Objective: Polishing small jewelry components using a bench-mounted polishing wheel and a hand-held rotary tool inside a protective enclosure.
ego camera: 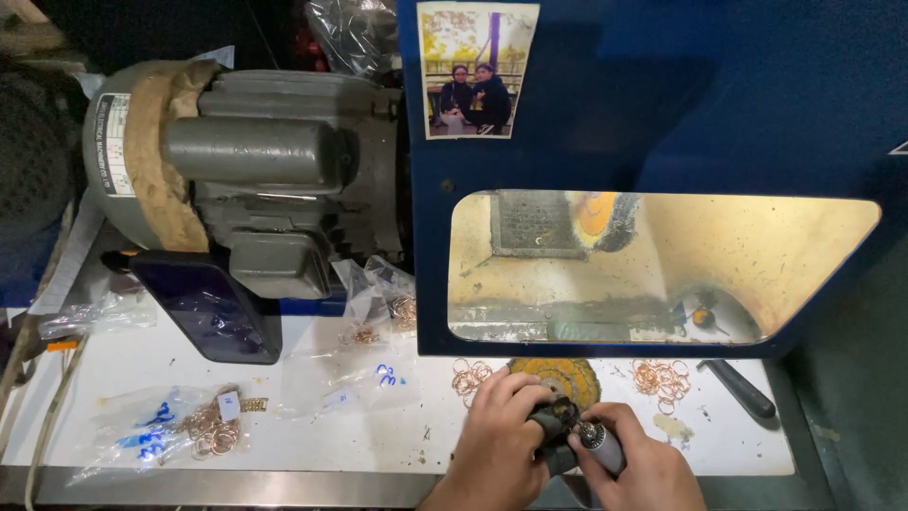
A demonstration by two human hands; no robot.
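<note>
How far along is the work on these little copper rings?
Done cannot be told for sure: loose rings lie in two piles, one left of the buffing wheel at and one right at. In hand: the left hand pinches a small dark piece against the rotary tool that the right hand grips. Left: more rings sit bagged.

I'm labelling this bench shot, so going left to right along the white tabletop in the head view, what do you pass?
Plastic bag of rings → dark phone → loose rings → left hand → right hand → second ring pile → black-handled tool.
</note>
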